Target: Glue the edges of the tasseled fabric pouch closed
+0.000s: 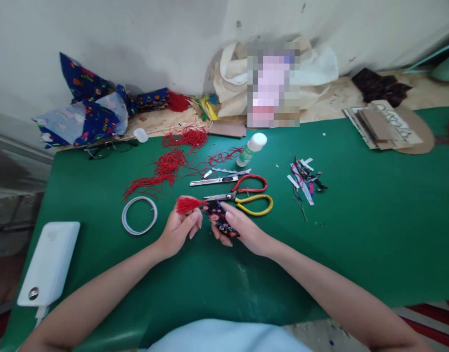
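A small black piece of floral fabric (221, 220), flat and stiff-looking, is held in my right hand (249, 231), with the thumb on top and fingers beneath. From its upper left end hangs a red tassel (188, 205). My left hand (178, 231) is closed at the tassel, its thumb and fingers around the threads near the join. Just beyond the fabric lie scissors (251, 200) with one red and one yellow handle, blades pointing left. A utility knife (214, 181) rests behind them.
Red cord (171, 164) lies in tangles behind my left hand, near a tape roll (123, 220). A glue bottle (250, 150) stands upright. Scraps (305, 181) and cardboard pieces (383, 128) are to the right. A white power bank (50, 261) lies left; glasses (112, 147) sit behind.
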`<state>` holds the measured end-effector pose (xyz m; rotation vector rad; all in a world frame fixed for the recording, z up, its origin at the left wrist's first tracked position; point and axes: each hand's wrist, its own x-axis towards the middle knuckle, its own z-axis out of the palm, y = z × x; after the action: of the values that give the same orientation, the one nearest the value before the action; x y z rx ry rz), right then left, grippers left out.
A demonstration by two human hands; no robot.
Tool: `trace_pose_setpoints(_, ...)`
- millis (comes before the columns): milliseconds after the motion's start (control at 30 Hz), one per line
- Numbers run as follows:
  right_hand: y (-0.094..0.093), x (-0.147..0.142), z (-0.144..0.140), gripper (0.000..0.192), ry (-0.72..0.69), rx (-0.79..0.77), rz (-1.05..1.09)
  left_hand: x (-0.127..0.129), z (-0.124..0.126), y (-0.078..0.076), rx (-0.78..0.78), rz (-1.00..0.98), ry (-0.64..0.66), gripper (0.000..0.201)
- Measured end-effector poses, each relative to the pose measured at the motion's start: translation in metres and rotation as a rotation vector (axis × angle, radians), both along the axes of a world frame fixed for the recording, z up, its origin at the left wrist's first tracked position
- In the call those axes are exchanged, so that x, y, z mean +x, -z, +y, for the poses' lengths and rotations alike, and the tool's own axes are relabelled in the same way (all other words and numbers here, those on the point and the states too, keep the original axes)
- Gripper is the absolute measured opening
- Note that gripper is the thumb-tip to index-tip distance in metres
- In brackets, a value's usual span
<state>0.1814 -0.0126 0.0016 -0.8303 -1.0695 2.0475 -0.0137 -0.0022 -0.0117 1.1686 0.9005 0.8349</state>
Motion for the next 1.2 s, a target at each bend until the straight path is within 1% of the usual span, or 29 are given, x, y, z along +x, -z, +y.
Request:
trace_pose_setpoints(100,0.001,0.001,0.001,0.049,0.128,0.16,-0.075,-0.002,0.001,0.0,0.0,0.029,0.032,0.029)
trace_pose_setpoints(200,0.002,0.001,0.0,0.046,0.15,0.253,-0.141,-0.004,0.0,-0.003,0.038,0.078,0.09,0.033)
trace_pose_setpoints(267,0.002,0.001,-0.001,0.043,0.148,0.349,-0.235,-0.005,0.0,-0.006,0.088,0.108,0.14,0.036)
trace_pose_setpoints(300,0.002,0.002,-0.002,0.041,0.149,0.431,-0.311,-0.006,0.001,-0.007,0.116,0.118,0.17,0.038)
trace_pose_setpoints(367,0.002,0.004,-0.003,0.037,0.162,0.65,-0.493,-0.007,0.002,-0.009,0.167,0.128,0.224,0.039)
trace_pose_setpoints(433,0.003,0.005,-0.003,0.034,0.179,0.852,-0.671,-0.008,0.003,-0.009,0.201,0.129,0.246,0.039)
trace_pose_setpoints(467,0.004,0.006,-0.003,0.034,0.189,0.93,-0.743,-0.008,0.003,-0.009,0.209,0.129,0.245,0.039)
trace_pose_setpoints(533,0.007,0.006,-0.004,0.034,0.213,1.039,-0.856,-0.008,0.003,-0.008,0.213,0.133,0.229,0.039)
trace_pose_setpoints(600,0.008,0.004,-0.005,0.034,0.237,1.117,-0.936,-0.007,0.002,-0.008,0.21,0.144,0.212,0.038)
trace_pose_setpoints(733,0.007,0.002,-0.006,0.038,0.253,1.235,-1.026,-0.005,0.002,-0.009,0.218,0.197,0.17,0.039)
trace_pose_setpoints(833,0.006,0.002,-0.007,0.043,0.243,1.283,-1.085,-0.005,0.001,-0.01,0.23,0.226,0.159,0.042)
trace_pose_setpoints(1000,0.007,0.003,-0.008,0.044,0.245,1.296,-1.086,-0.005,0.0,-0.009,0.243,0.219,0.187,0.041)
trace_pose_setpoints(1200,0.008,0.003,-0.008,0.042,0.265,1.241,-1.058,-0.006,0.001,-0.008,0.249,0.181,0.209,0.043)
